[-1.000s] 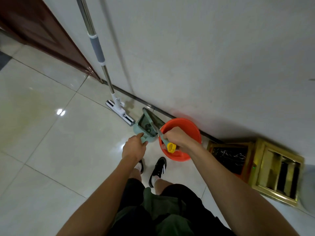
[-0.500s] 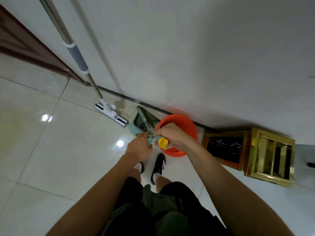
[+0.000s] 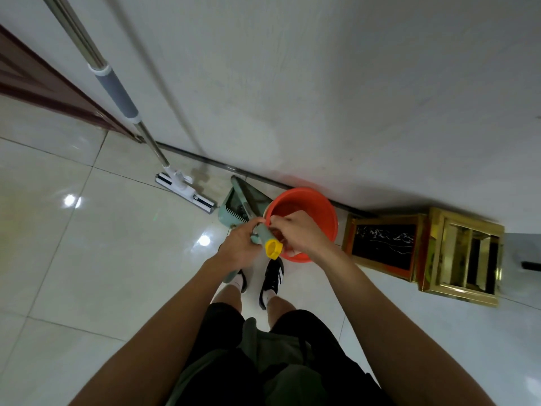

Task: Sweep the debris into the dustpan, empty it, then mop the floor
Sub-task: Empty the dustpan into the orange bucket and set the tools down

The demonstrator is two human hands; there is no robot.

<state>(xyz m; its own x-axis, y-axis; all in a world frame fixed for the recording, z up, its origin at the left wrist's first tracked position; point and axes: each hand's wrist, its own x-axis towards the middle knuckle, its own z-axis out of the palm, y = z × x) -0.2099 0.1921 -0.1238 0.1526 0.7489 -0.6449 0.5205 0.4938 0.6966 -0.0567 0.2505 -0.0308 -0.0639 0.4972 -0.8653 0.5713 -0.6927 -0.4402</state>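
The glossy pale tiled floor [image 3: 87, 259] carries an orange basin [image 3: 319, 212] against the wall's foot. Just left of the basin stands a green dustpan [image 3: 231, 205], and further left the flat mop head [image 3: 184, 191]. Right of the basin sits a gold-framed stand [image 3: 421, 247]. Two feet in black shoes [image 3: 273, 278] stand just before it.

Open tiled floor [image 3: 73, 259] spreads across the left and near side, with free room there. Along the far wall [image 3: 322, 83] the way is crowded: the mop [image 3: 184, 187] leans at far left, the green dustpan [image 3: 234, 206] stands just right of it, touching the orange basin [image 3: 304, 212]. Further right the gold-framed stands [image 3: 424, 247] block the floor, near the basin but apart.
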